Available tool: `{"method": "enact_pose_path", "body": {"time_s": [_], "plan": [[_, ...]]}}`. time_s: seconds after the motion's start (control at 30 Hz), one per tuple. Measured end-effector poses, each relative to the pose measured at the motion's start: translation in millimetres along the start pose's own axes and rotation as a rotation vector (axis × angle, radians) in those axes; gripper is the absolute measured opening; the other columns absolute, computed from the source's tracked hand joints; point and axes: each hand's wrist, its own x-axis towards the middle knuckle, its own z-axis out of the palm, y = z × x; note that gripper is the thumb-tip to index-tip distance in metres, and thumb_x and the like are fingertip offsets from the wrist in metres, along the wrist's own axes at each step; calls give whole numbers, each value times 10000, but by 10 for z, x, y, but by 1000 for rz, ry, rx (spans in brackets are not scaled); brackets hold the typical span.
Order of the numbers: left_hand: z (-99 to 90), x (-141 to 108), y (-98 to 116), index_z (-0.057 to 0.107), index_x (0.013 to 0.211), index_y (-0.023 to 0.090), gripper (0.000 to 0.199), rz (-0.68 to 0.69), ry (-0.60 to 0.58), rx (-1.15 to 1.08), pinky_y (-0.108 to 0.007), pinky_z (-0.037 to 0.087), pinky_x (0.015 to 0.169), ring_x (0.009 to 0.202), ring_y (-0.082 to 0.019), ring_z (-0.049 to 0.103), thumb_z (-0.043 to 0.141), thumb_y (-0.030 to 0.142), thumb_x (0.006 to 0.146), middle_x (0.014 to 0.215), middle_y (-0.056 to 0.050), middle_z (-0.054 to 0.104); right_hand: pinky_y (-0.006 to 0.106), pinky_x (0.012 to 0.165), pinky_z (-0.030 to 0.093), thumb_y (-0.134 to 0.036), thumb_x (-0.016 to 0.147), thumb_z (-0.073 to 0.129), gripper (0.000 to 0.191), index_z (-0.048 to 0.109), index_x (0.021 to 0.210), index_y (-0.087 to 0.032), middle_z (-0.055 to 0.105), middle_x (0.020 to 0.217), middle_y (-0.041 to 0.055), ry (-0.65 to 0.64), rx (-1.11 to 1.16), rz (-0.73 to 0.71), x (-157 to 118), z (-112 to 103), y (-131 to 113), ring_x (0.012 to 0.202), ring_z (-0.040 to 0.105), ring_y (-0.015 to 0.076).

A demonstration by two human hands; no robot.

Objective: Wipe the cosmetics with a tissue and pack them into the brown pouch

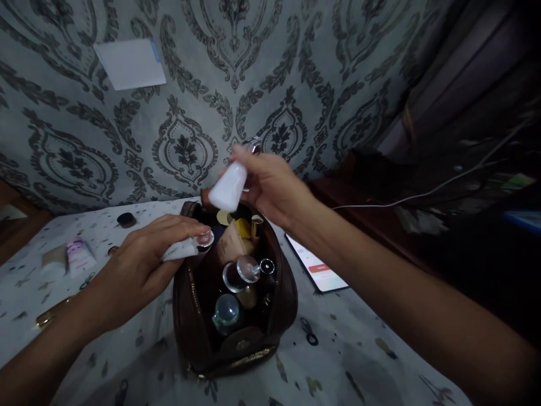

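Note:
My right hand (270, 183) is closed around a white tube (229, 189) with a shiny silvery cap, tilted above the far end of an open brown toiletry bag (287, 293). My left hand (147, 248) is closed on a white, tissue-like piece (180, 251) at the bag's left rim. By its fingertips is a round, shiny pinkish end (205, 239); whether it belongs to the white piece I cannot tell. Inside the bag are a beige tube (230, 243), a clear-capped jar (247, 269), a greenish round-topped bottle (227, 311) and several other cosmetics.
A lit phone (323, 270) lies right of the bag. On the left of the patterned tablecloth are a pink-and-white tube (79, 256), a beige tube with a white cap (54, 262), a black lid (125, 219) and a gold stick (54, 312). A white cable (393, 201) crosses at right.

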Motion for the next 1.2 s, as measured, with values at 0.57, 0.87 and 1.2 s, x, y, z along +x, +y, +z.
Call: {"method": "enact_pose_path", "body": {"time_s": [0.57, 0.87, 1.2], "plan": [[-81, -68, -47, 636, 1232, 304, 376, -1, 14, 64, -341, 515, 1041, 1152, -224, 670, 516, 176, 899, 1246, 10, 718, 229, 507, 439, -118, 684, 686, 312, 546, 943, -220, 617, 754, -16, -195, -646, 119, 81, -141, 1, 652, 588, 148], [-106, -137, -59, 611, 1257, 277, 395, -39, -7, 97, -356, 482, 1080, 1204, -212, 640, 476, 144, 911, 1295, -10, 693, 258, 649, 426, -176, 657, 753, 199, 667, 834, -199, 643, 819, 19, -410, -1139, -117, 170, -143, -77, 878, 625, 202], [-124, -121, -71, 601, 1274, 287, 442, 8, -38, 125, -336, 498, 1070, 1219, -213, 639, 492, 111, 884, 1317, 0, 684, 290, 699, 438, -217, 674, 776, 190, 651, 815, -190, 656, 805, 58, -367, -1213, -120, 249, -54, -8, 918, 620, 246]]}}
